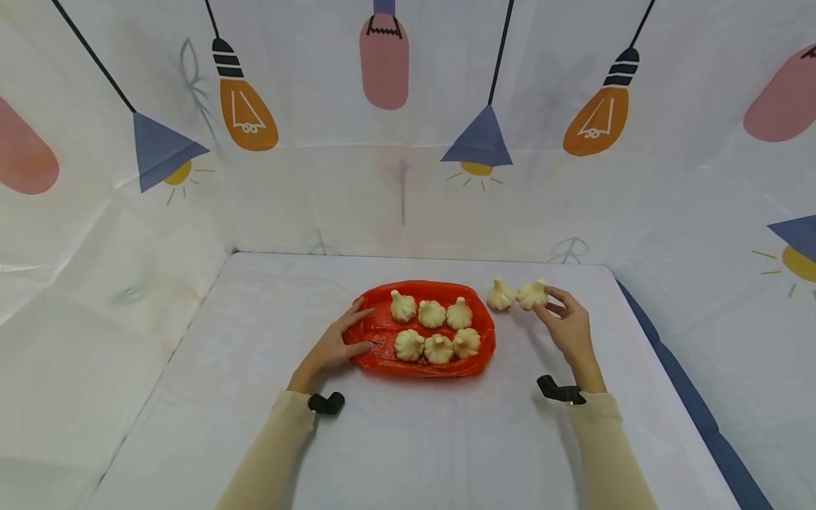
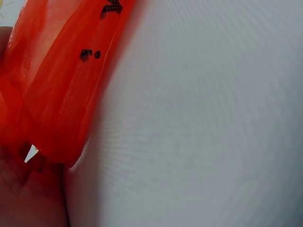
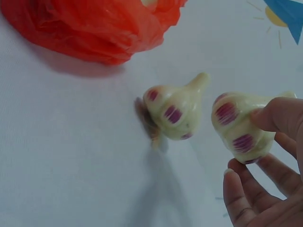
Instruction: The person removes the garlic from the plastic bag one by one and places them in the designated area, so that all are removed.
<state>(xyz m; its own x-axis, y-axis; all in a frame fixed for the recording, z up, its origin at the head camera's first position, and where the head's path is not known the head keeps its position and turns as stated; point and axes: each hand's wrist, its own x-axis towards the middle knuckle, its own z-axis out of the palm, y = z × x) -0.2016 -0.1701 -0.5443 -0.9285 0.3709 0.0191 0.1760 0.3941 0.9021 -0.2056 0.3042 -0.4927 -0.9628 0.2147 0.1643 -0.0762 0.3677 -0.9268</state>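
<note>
Fingers (image 3: 284, 113) of the right hand (image 1: 566, 327) pinch a pale garlic bulb (image 1: 531, 295), thumb on one side and fingertips on the other; the bulb sits right of the red tray (image 1: 382, 330), near its far right corner; purple patches mark its skin in the right wrist view; whether its base touches the table (image 1: 395, 453) I cannot tell.

Just beside it, on the tray side, a second bulb (image 1: 501, 295) rests on the table; it bears similar purple patches; a narrow gap separates the two in the right wrist view.

The tray is lined with crinkled red plastic, with black print (image 2: 112, 7) on its outer side; six bulbs (image 1: 431, 314) lie inside in two rows of three, toward the middle and right; the tray's left part shows bare red plastic.

The left hand (image 1: 330, 348) lies across the tray's left rim, thumb and fingers spread apart and touching the plastic; its fingertips reach inside the rim.

Both forearms wear beige sleeves (image 1: 274, 446); a black device (image 1: 326, 404) sits at each wrist; the table is white; behind it hangs a pale sheet (image 1: 319, 205) printed with orange light bulbs (image 1: 248, 113), blue lampshades (image 1: 479, 138) and pink shapes (image 1: 384, 67); a dark blue strip (image 1: 688, 400) runs along the table's right edge.
</note>
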